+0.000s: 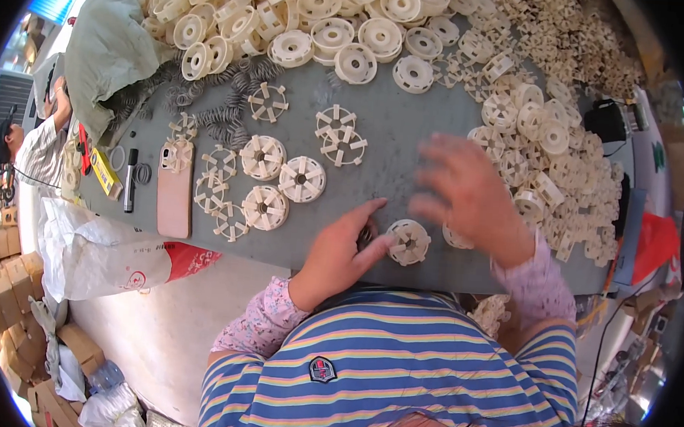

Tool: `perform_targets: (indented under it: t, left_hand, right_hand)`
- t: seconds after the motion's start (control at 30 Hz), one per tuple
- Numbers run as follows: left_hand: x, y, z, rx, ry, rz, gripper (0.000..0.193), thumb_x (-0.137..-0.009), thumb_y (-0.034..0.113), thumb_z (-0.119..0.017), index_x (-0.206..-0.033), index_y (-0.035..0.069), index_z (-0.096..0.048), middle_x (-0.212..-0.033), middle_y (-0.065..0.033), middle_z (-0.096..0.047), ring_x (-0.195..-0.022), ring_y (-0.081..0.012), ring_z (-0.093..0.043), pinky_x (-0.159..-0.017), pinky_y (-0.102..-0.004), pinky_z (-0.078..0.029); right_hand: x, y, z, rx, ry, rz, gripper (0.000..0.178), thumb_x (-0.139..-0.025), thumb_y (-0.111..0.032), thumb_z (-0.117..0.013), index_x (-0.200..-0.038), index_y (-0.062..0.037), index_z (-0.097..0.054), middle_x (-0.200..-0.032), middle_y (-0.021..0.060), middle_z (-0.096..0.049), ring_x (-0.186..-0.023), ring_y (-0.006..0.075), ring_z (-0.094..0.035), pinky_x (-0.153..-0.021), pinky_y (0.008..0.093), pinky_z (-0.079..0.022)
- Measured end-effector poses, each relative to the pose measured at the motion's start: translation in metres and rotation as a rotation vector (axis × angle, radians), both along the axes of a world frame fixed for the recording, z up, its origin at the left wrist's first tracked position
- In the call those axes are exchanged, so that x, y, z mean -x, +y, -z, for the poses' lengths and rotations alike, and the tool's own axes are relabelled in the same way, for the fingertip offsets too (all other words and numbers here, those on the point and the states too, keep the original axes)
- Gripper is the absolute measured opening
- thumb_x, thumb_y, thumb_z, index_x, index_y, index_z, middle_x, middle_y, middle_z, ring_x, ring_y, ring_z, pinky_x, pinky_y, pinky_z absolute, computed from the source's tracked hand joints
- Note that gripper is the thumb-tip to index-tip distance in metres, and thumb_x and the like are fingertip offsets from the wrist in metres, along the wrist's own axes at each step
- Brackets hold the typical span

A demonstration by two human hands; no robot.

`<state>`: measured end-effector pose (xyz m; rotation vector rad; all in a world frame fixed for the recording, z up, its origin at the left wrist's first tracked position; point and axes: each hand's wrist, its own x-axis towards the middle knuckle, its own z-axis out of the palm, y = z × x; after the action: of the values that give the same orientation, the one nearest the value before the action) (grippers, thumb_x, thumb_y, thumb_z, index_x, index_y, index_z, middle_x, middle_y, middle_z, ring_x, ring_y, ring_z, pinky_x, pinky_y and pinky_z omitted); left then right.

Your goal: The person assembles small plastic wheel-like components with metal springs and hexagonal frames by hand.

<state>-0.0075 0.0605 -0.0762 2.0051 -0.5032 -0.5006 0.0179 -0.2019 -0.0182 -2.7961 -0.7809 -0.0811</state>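
My left hand [340,249] rests near the table's front edge, thumb and index finger stretched apart. Its thumb tip meets the rim of a cream plastic wheel [409,243] that lies flat. A small dark coil, perhaps a spring [366,234], shows between thumb and fingers; whether it is gripped I cannot tell. My right hand [469,191] is smeared by motion above the table, to the right of that wheel. Another cream round part [456,236] is partly hidden below it. Left of my hands sit assembled wheels [302,180] and open spoked rings [341,146].
Cream wheels [356,63] are heaped at the back, with small cream pieces [586,197] piled along the right. Dark springs [222,120] lie at the back left. A pink phone [175,195], a black marker [130,181] and a yellow box [106,174] occupy the left. A person [41,144] is beyond.
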Motion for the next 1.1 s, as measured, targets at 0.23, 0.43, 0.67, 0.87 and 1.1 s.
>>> perform_targets:
  t: [0.23, 0.43, 0.67, 0.87, 1.1]
  left_hand:
    - [-0.019, 0.002, 0.018, 0.645, 0.563, -0.127, 0.036, -0.106, 0.014, -0.06, -0.138, 0.003, -0.05, -0.113, -0.0119, -0.069, -0.072, -0.0095, -0.058, -0.059, -0.0239, -0.048]
    - [-0.03, 0.016, 0.026, 0.724, 0.7, -0.075, 0.023, -0.11, 0.014, -0.053, -0.131, 0.003, -0.053, -0.113, -0.0128, -0.072, -0.069, -0.0079, -0.057, -0.056, -0.0217, -0.045]
    - [-0.028, 0.014, 0.03, 0.724, 0.609, 0.01, 0.016, -0.104, 0.007, -0.053, -0.114, 0.001, -0.064, -0.107, -0.0093, -0.067, -0.076, -0.0088, -0.06, -0.057, -0.0225, -0.047]
    - [-0.029, 0.019, 0.03, 0.743, 0.504, 0.013, 0.018, -0.099, 0.003, -0.053, -0.101, -0.002, -0.07, -0.107, -0.0098, -0.066, -0.079, -0.011, -0.062, -0.058, -0.0232, -0.048]
    - [-0.029, -0.011, 0.006, 0.329, 0.145, -0.219, 0.034, -0.093, 0.01, -0.072, -0.126, 0.004, -0.065, -0.084, -0.0077, -0.067, -0.073, -0.0187, -0.066, -0.061, -0.0335, -0.049]
  right_hand:
    - [-0.134, -0.02, 0.041, 0.01, 0.039, 0.251, 0.037, -0.091, -0.019, -0.075, -0.125, -0.0071, -0.067, -0.129, 0.0152, -0.066, -0.117, 0.0375, -0.064, -0.101, 0.0451, -0.053]
    - [-0.096, 0.016, -0.003, 0.025, 0.603, -0.078, 0.028, -0.088, -0.017, -0.076, -0.114, -0.0063, -0.073, -0.116, 0.0155, -0.068, -0.109, 0.0361, -0.066, -0.095, 0.0455, -0.054]
    - [-0.187, 0.075, 0.049, -0.074, -0.374, -0.101, 0.016, -0.085, -0.018, -0.078, -0.098, -0.0086, -0.074, -0.118, 0.0079, -0.068, -0.125, 0.0253, -0.058, -0.107, 0.043, -0.047]
    - [-0.147, 0.053, 0.019, -0.263, 0.06, -0.13, 0.023, -0.08, -0.014, -0.083, -0.096, -0.006, -0.069, -0.114, 0.0094, -0.068, -0.11, 0.0277, -0.065, -0.094, 0.0406, -0.053]
    - [-0.036, 0.006, 0.021, -0.385, 0.389, -0.08, 0.023, -0.082, -0.012, -0.083, -0.097, -0.0048, -0.067, -0.107, 0.0108, -0.067, -0.094, 0.03, -0.069, -0.078, 0.0371, -0.056]
